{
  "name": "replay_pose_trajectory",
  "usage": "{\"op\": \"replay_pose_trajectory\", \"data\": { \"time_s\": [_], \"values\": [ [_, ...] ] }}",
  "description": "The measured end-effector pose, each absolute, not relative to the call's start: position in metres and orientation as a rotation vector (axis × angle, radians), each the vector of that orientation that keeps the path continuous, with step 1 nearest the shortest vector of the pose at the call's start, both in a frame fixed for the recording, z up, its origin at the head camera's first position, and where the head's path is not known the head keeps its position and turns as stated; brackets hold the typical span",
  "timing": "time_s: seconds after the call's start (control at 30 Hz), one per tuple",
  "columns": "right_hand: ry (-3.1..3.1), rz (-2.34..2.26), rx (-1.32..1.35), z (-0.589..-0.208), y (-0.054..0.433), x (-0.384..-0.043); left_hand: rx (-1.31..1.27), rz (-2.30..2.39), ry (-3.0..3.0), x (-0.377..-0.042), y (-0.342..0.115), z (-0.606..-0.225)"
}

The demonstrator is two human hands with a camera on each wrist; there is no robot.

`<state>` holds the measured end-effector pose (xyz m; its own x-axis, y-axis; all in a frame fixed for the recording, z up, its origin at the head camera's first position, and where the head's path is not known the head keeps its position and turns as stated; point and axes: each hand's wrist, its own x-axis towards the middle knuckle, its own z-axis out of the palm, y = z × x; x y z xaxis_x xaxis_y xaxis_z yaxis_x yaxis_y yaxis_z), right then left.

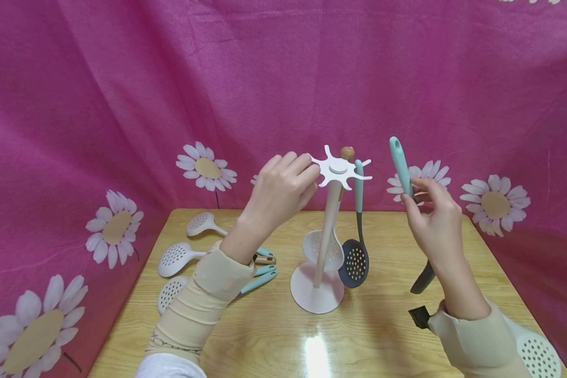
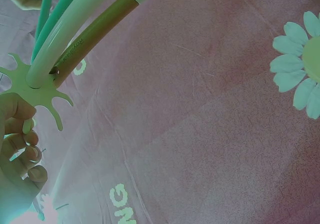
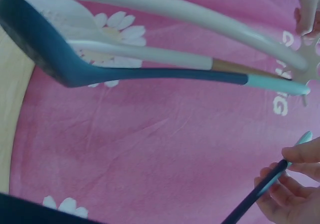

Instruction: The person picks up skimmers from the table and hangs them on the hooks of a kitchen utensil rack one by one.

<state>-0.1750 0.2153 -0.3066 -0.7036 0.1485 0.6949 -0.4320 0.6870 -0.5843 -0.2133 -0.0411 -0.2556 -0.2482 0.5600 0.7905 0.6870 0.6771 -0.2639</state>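
A white utensil rack [image 1: 331, 226] with a hooked star-shaped top stands on the table. My left hand [image 1: 285, 181] pinches one hook of that top, which also shows between the fingers in the left wrist view. To the right of the rack, my right hand [image 1: 432, 215] grips a kitchen utensil [image 1: 400, 163] by its mint handle, handle end up. Its dark shaft [image 3: 255, 191] runs down past the fingers; its head is hidden. On the rack hang a dark skimmer [image 1: 354, 262] with a mint handle and a white perforated ladle [image 1: 312, 247] with a brown handle.
Several white perforated utensils [image 1: 174, 259] lie at the table's left, their handles partly behind my left forearm. Another white perforated head [image 1: 538, 357] lies at the front right, next to my right sleeve. A pink flowered cloth [image 1: 283, 79] walls the table in.
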Motion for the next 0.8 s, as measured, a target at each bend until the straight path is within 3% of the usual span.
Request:
{"op": "replay_pose_trajectory", "data": {
  "time_s": [0.8],
  "values": [
    [-2.237,0.987,0.401,-0.303,0.195,-0.133,-0.976,-0.175,-1.930,-0.214,-0.041,-0.256]
  ]
}}
